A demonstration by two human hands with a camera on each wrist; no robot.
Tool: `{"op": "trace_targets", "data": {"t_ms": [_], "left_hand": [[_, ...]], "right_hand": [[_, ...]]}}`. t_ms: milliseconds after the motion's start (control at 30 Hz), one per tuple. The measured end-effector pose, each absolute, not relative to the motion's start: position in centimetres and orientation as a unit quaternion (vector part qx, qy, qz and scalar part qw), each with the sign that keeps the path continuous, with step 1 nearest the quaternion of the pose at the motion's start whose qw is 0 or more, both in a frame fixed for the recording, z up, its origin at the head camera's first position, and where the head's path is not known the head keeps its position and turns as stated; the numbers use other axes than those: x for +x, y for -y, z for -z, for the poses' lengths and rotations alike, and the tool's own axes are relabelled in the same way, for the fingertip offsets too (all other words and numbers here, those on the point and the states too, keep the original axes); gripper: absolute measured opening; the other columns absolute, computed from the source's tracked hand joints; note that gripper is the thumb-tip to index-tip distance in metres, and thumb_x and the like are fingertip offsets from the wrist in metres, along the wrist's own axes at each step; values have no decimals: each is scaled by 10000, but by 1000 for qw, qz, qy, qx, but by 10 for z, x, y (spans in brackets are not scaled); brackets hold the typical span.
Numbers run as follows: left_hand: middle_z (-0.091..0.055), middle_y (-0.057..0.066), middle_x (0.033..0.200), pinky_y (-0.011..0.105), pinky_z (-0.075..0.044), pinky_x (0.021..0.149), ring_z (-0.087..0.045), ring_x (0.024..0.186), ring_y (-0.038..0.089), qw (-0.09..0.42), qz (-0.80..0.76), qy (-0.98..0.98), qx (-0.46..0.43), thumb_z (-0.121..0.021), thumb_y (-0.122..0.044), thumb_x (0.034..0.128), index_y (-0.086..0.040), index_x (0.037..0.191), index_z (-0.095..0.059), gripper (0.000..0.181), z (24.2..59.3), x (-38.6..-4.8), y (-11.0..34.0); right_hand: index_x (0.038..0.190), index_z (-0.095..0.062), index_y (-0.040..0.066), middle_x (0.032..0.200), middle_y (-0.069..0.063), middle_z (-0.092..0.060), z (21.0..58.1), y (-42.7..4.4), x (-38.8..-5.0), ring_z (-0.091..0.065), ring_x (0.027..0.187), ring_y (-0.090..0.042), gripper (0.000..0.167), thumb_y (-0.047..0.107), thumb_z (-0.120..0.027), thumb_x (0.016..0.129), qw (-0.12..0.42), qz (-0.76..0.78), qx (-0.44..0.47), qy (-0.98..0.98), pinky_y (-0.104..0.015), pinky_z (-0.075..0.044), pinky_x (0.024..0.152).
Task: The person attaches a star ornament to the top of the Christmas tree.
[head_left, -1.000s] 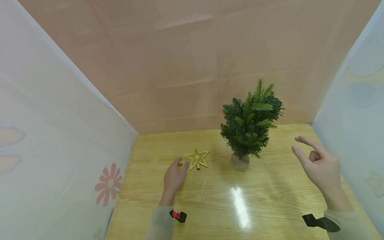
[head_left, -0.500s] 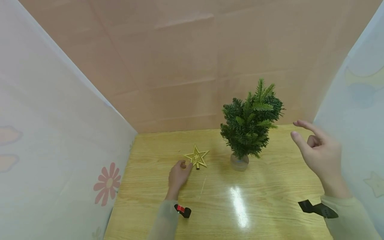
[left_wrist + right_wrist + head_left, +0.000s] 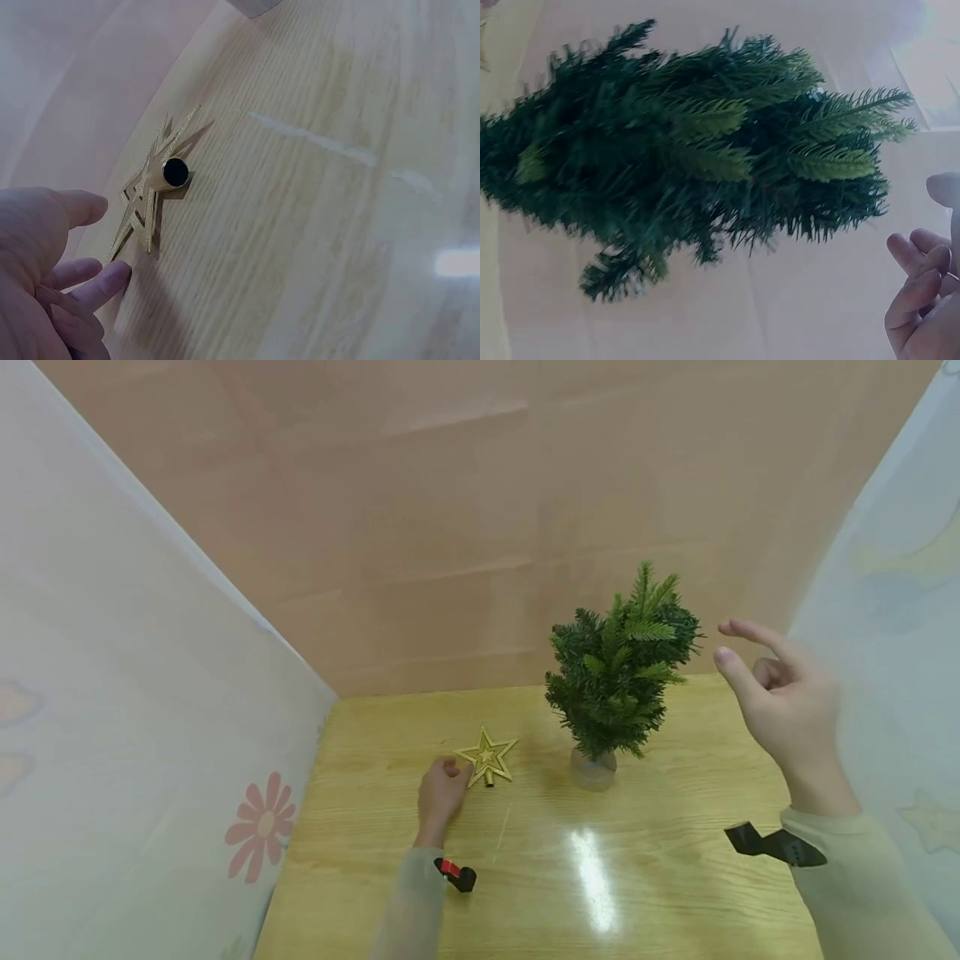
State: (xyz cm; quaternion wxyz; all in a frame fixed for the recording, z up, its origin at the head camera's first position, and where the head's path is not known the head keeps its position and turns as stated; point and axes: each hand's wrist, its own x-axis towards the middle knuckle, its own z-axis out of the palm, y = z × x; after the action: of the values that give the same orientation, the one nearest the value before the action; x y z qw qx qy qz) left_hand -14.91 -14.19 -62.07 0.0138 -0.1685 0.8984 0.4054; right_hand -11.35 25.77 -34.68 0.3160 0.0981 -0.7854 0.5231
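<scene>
A gold star tree topper (image 3: 486, 756) lies on the wooden table, its short round socket toward the near edge. At its lower left point is my left hand (image 3: 441, 793). In the left wrist view the fingertips (image 3: 114, 277) are at or very near a tip of the star (image 3: 142, 195), with thumb and fingers apart; contact is unclear. To the right of the star a small artificial Christmas tree (image 3: 618, 668) stands on a round base (image 3: 592, 770). My right hand (image 3: 791, 710) is raised beside the treetop, thumb and index finger spread apart, holding nothing. The right wrist view shows the tree (image 3: 705, 142) close by.
The wooden table (image 3: 540, 893) meets a tan back wall covering (image 3: 420, 568). Pale printed panels stand at left (image 3: 135, 710) and right (image 3: 900, 693), the left one with a red flower. A light streak marks the tabletop.
My left hand has moved right, up to the star. My right hand has risen and shifted slightly left, nearer the treetop. Star and tree stay put.
</scene>
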Motion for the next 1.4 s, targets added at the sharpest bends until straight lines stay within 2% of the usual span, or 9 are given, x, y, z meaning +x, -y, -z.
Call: {"op": "trace_targets", "data": {"t_ms": [233, 300, 367, 467, 700, 1067, 1200, 1300, 1400], "left_hand": [[-721, 6, 1029, 443, -537, 720, -678, 872, 218, 37, -395, -904, -161, -813, -465, 877, -125, 1236, -700, 507, 616, -158, 138], [-709, -13, 1014, 420, -530, 700, -664, 850, 197, 45, -388, -907, -158, -822, -471, 864, -144, 1195, -713, 477, 615, -157, 135], [-711, -10, 998, 417, -530, 677, -661, 827, 192, 47, -386, -909, -150, -824, -450, 865, -140, 1154, -728, 435, 614, -155, 133], [-722, 2, 986, 421, -541, 663, -669, 810, 196, 45, -379, -913, -142, -823, -414, 874, -139, 1111, -751, 370, 614, -152, 131], [-736, 1, 965, 440, -549, 678, -685, 827, 197, 36, -348, -928, -130, -853, -333, 864, -148, 1041, -785, 265, 620, -144, 131], [-735, -32, 926, 381, -521, 596, -680, 756, 172, 10, -312, -945, -97, -835, -302, 877, -187, 968, -783, 156, 625, -154, 125], [-730, -19, 911, 387, -511, 573, -669, 718, 178, 14, -309, -946, -100, -829, -291, 885, -165, 991, -791, 168, 624, -153, 123], [-734, -5, 916, 399, -511, 575, -670, 718, 189, 19, -313, -944, -103, -825, -276, 889, -145, 992, -794, 169, 623, -150, 124], [-736, -17, 899, 393, -504, 582, -663, 717, 174, 23, -320, -941, -105, -824, -270, 887, -143, 971, -786, 157, 623, -148, 125]], "right_hand": [[1262, -713, -45, 428, 34, -401, 334, -251, -127, -247, 362, -51, 329, -24, -703, 934, 333, -533, 120, 768, -244, -161, 353], [1260, -707, -59, 518, 57, -529, 333, -249, -131, -255, 366, -47, 334, -38, -700, 926, 339, -538, 130, 761, -240, -164, 357], [1263, -704, -63, 713, 63, -678, 333, -248, -136, -265, 369, -45, 339, -52, -696, 924, 339, -544, 139, 755, -235, -169, 360], [1273, -703, -51, 1027, 18, -755, 334, -245, -141, -276, 370, -53, 342, -47, -697, 931, 329, -552, 145, 752, -241, -179, 355], [1290, -709, -13, 1168, -32, -746, 338, -236, -150, -290, 379, -81, 354, -11, -727, 937, 288, -567, 122, 762, -273, -190, 353], [1228, -713, -80, 1102, 35, -768, 331, -230, -159, -273, 379, -63, 273, -8, -673, 968, 298, -570, 153, 750, -254, -179, 372], [1229, -726, -54, 1092, 57, -763, 330, -229, -162, -278, 372, -75, 268, 15, -671, 976, 288, -568, 151, 756, -261, -185, 366], [1235, -732, -33, 819, 58, -725, 330, -226, -163, -274, 381, -83, 285, 9, -705, 955, 284, -550, 151, 771, -256, -202, 375], [1233, -729, -45, 546, 31, -526, 330, -222, -165, -276, 396, -75, 308, -26, -734, 925, 289, -528, 154, 783, -245, -217, 391]]}}
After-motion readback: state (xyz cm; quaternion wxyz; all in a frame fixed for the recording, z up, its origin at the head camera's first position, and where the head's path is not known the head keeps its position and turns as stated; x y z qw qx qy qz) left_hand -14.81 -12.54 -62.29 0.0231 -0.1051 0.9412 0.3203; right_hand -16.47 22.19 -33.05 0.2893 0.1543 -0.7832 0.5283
